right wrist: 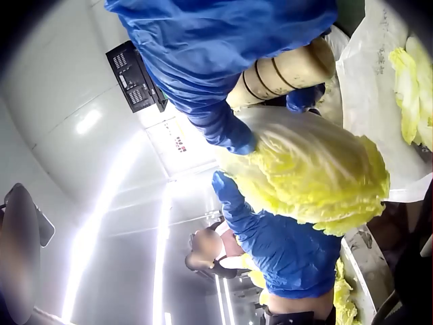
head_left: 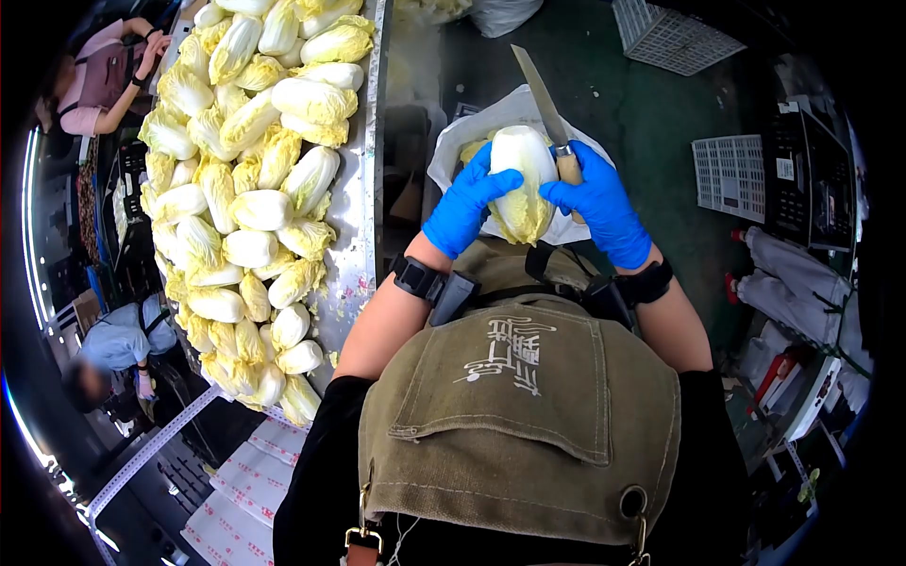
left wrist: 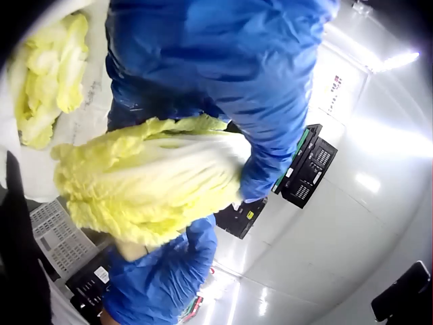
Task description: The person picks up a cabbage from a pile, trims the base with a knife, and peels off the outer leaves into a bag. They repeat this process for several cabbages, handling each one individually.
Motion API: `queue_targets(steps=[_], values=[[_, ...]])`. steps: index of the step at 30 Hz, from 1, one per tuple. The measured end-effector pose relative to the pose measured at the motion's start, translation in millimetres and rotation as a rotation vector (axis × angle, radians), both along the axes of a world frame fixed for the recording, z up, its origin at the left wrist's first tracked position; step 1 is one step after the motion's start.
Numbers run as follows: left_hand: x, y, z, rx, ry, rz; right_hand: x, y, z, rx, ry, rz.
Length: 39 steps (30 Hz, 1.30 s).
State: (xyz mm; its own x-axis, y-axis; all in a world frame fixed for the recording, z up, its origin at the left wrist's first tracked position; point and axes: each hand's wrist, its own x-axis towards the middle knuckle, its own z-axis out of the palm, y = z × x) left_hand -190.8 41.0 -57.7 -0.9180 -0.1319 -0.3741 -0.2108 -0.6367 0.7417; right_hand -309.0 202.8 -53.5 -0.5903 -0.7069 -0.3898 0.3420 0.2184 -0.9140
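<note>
A napa cabbage (head_left: 521,174), white at its base and yellow at the leaf tips, is held over an open white sack (head_left: 444,156). My blue-gloved left hand (head_left: 469,200) grips its left side, thumb across the front. On the other side my gloved right hand (head_left: 604,203) grips the ringed wooden handle (right wrist: 287,73) of a knife, its thumb near the cabbage. The long knife blade (head_left: 540,92) points up and away from me. Loose yellow leaves (left wrist: 51,78) lie in the sack.
Left of me, a metal table (head_left: 354,203) bears a big heap of napa cabbages (head_left: 250,212). Plastic crates (head_left: 731,174) stand on the floor at right. Two people (head_left: 123,340) are beyond the table at far left. Flat printed white packs (head_left: 236,495) lie at lower left.
</note>
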Motion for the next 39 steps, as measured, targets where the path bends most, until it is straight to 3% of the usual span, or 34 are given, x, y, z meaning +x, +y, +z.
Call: queue_targets(steps=[6,9,12,18,20,23,26,29,32,37,39], values=[[2.9,-7.7,-10.6,0.086,0.005,-0.065,-0.7,1.3,-0.3,0.037,0.022,0.056],[0.9,-4.4,-10.1,0.107,0.021,-0.026,-2.4,1.3,-11.0,0.025,0.293,0.076],[-5.6,7.7,-15.3,-0.001,0.043,0.033,-2.6,-5.5,-10.5,-0.068,0.129,0.045],[1.2,-14.2,-17.7,-0.165,-0.058,-0.028,-19.9,5.0,-14.2,-0.009,0.214,0.088],[8.9,-34.2,-37.3,-0.228,-0.074,-0.029,-35.6,14.5,-8.6,0.044,0.119,0.111],[11.2,-41.5,-45.9,-0.156,-0.07,0.008,-52.6,20.0,-18.0,0.103,0.142,0.18],[-2.5,-21.4,-35.2,-0.086,-0.047,0.136,-26.5,6.8,-33.1,-0.008,0.305,-0.099],[-12.2,-0.5,-35.2,-0.031,-0.046,0.211,-5.8,-13.7,-38.4,-0.058,0.092,-0.066],[-12.5,-0.5,-16.9,-0.014,-0.146,0.114,-5.4,-17.1,-47.6,-0.086,0.172,-0.166],[-13.1,-11.5,-18.2,-0.083,-0.094,0.132,-11.2,-1.0,-43.1,-0.232,-0.333,-0.187],[-12.2,-13.8,-31.9,-0.351,-0.236,0.114,-11.8,5.2,-44.5,-0.244,-0.338,-0.211]])
